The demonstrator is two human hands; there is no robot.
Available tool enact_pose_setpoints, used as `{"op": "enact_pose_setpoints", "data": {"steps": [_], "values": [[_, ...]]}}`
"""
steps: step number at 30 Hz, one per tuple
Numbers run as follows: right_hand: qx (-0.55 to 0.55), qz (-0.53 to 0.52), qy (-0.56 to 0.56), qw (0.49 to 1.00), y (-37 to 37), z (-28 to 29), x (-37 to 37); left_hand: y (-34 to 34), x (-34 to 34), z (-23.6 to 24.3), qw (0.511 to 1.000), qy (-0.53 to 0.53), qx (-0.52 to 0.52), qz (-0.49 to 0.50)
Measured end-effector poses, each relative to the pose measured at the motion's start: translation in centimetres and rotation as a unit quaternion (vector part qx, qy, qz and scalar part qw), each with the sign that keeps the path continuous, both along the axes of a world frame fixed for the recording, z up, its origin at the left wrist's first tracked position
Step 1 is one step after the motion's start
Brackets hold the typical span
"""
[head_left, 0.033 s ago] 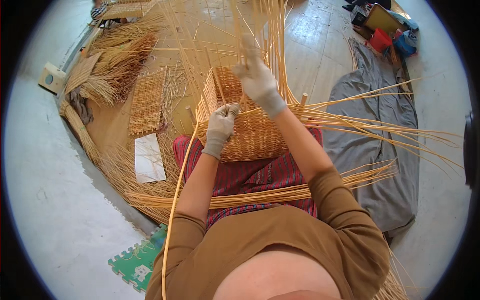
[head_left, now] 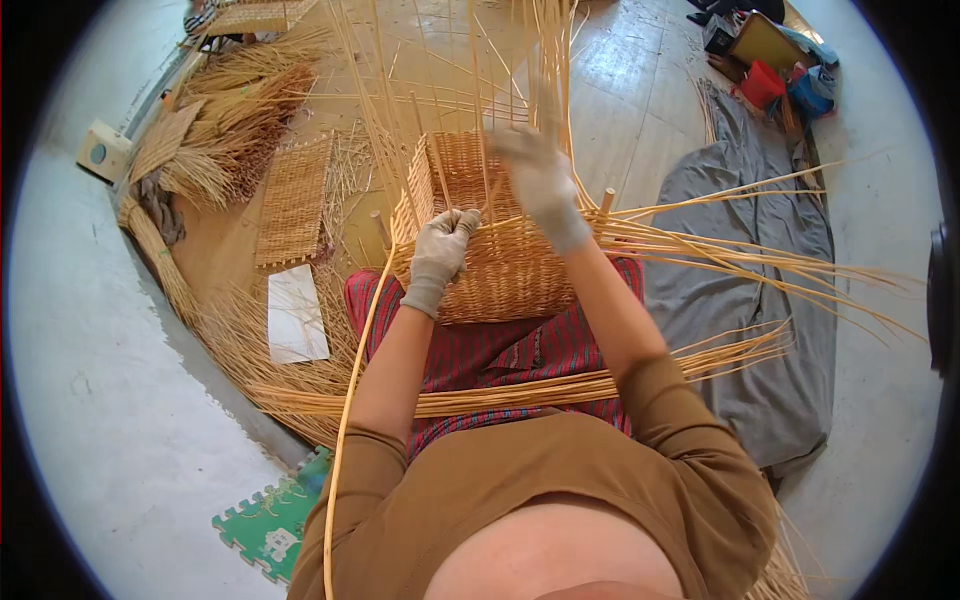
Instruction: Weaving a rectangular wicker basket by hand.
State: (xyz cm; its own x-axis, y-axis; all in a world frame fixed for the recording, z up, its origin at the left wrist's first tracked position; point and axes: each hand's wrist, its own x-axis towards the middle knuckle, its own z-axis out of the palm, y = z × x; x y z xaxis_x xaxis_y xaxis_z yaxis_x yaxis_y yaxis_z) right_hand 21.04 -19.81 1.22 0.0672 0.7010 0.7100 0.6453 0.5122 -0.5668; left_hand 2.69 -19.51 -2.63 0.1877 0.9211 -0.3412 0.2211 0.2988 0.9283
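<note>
A half-woven wicker basket (head_left: 510,275) rests on my lap, its upright stakes rising from the rim. My left hand (head_left: 440,250), in a pale glove, is closed at the near rim, pinching a wicker rod beside an upright stake. My right hand (head_left: 545,190), gloved too, is raised over the right part of the rim, near the tall stakes. Motion smears its fingers, so what they hold cannot be made out. One long wicker rod (head_left: 358,385) runs from the basket's left corner down past my left arm. Loose rod ends (head_left: 740,255) fan out to the right.
A bundle of rods (head_left: 500,398) lies across my lap. On the left are a woven panel (head_left: 294,200), a white sheet (head_left: 297,315), heaped wicker (head_left: 250,110) and a green foam mat (head_left: 275,520). A grey cloth (head_left: 745,300) and a red container (head_left: 762,84) are on the right.
My right hand has moved to the right and slightly down, away from the stakes in the middle of the rim. My left hand stays at the rim.
</note>
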Motion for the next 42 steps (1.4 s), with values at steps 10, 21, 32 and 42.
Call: {"op": "enact_pose_setpoints", "data": {"steps": [10, 21, 32, 42], "values": [[-0.123, -0.095, 0.427, 0.891, -10.8, -6.6, 6.4, -2.9, 1.6, 0.6, 0.942, -0.114, 0.312, 0.056], [0.021, -0.063, 0.092, 0.994, 0.3, 0.3, 7.0, 0.1, 9.7, -0.4, 0.995, 0.033, 0.086, -0.035], [-0.121, 0.095, 0.428, 0.891, -14.1, -4.6, -1.1, -6.0, 6.7, -1.7, 0.949, -0.175, 0.259, 0.037], [0.010, 0.343, -0.020, 0.939, -10.1, 2.9, -16.2, 0.3, -10.7, -7.6, 0.982, -0.028, 0.172, 0.073]]}}
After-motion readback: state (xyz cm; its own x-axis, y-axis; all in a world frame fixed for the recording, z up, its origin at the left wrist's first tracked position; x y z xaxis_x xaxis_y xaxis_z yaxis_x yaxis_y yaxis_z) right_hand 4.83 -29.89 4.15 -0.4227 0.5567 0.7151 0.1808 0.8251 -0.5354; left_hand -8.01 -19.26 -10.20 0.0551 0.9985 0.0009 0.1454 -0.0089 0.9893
